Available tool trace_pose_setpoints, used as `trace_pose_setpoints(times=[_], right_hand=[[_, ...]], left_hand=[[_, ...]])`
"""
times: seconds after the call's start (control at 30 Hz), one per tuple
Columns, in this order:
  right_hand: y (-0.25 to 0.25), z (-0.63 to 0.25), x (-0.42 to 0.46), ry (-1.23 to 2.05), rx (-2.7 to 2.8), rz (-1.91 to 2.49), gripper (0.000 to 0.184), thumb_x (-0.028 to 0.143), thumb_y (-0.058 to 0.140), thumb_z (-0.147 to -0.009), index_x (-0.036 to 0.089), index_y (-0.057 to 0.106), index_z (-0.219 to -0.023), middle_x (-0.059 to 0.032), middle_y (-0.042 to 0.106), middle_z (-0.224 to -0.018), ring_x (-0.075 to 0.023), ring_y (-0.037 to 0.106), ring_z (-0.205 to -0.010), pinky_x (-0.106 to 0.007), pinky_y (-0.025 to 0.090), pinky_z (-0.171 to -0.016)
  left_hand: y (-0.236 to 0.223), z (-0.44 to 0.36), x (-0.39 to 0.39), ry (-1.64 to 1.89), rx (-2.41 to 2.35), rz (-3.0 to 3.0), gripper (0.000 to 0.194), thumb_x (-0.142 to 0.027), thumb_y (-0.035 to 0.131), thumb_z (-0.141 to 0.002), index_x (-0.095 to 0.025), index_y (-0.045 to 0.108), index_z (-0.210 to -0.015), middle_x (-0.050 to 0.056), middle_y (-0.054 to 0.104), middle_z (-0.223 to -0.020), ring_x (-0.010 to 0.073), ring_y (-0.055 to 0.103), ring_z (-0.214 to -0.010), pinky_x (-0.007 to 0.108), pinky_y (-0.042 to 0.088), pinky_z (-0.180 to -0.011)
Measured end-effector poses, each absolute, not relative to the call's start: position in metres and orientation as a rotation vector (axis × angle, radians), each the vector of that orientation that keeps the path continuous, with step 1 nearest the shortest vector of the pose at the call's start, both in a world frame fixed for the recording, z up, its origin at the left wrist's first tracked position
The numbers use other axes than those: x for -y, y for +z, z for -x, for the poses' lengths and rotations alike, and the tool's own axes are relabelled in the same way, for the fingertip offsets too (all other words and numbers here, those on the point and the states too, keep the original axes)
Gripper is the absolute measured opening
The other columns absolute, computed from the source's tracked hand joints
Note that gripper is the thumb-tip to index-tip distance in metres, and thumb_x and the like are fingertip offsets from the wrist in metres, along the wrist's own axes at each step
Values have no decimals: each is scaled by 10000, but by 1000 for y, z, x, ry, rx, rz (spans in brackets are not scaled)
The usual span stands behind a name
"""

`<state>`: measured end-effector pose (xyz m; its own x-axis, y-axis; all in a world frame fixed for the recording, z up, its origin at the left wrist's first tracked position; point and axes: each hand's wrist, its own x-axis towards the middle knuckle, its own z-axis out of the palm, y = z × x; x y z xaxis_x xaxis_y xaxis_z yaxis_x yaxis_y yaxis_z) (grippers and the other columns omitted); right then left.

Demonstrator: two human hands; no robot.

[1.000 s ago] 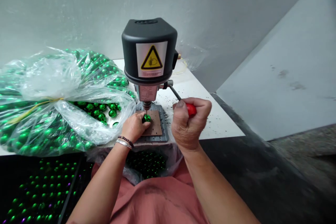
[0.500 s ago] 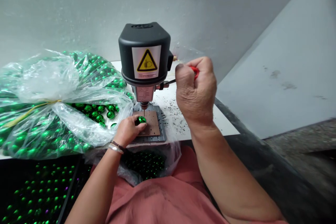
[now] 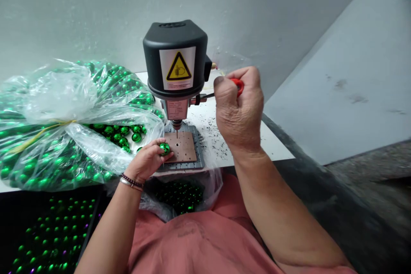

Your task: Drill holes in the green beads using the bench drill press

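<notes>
Take the bit point(image 3: 177, 134) as the middle of the dial, with twelve at the wall point(image 3: 105, 17). The dark drill point(image 3: 175, 62) towers over the rest, a yellow warning triangle on its bulky head. Beneath it a brown board point(image 3: 187, 150) lies on a grey base point(image 3: 199, 150). At half past seven, by the board's left side, is the ball point(image 3: 165, 149): round, glossy green, with pale glints and darker reflections. The left hand point(image 3: 150, 156) grips it between thumb and fingers; whether it touches the board I cannot tell. The right hand point(image 3: 239, 113) is clenched round the red knob point(image 3: 238, 86) of the lever point(image 3: 210, 95), up towards two o'clock.

The table point(image 3: 266, 150) ends at six o'clock, just in front of the base, and its right edge slants past three. A big clear bag point(image 3: 61, 96) of green balls crowds nine o'clock, near the left hand, so space there is tight. Three o'clock is roomier, white tabletop speckled with dark chips point(image 3: 206, 126). A small gap shows between the bit's tip and the board.

A second ago the right hand was lower, between three and four, and the bit met the ball. Since half a second ago the left hand has drawn the ball out from under the bit, and a hole point(image 3: 177, 144) in the board now shows
</notes>
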<state>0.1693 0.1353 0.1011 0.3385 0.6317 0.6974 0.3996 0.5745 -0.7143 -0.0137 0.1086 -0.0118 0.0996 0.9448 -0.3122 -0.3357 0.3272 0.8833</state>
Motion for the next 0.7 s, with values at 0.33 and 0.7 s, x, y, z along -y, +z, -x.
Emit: trace_pose_setpoints(times=[0.33,0.7], right_hand=[[99,-171,-133,229,1291,984,190,370,497,-800,199,424,-760,71,402,-596,-30,374,-507,-175,369,-489],[98,-174,-131,197,1338,978,195,376,471,-826,198,417,-767,60,381,-655,-12,394,-572,-152,362,-511]], left_hand=[[-18,9,-112,1040,-1175,-850,480,-226,735,-598,-147,600,-1051,32,650,-909,142,621,-822,346,481,-867],[-26,2,-123,765,-1825,-1785,474,-390,635,-706,-189,582,-1131,81,665,-945,244,619,-878,357,464,-796]])
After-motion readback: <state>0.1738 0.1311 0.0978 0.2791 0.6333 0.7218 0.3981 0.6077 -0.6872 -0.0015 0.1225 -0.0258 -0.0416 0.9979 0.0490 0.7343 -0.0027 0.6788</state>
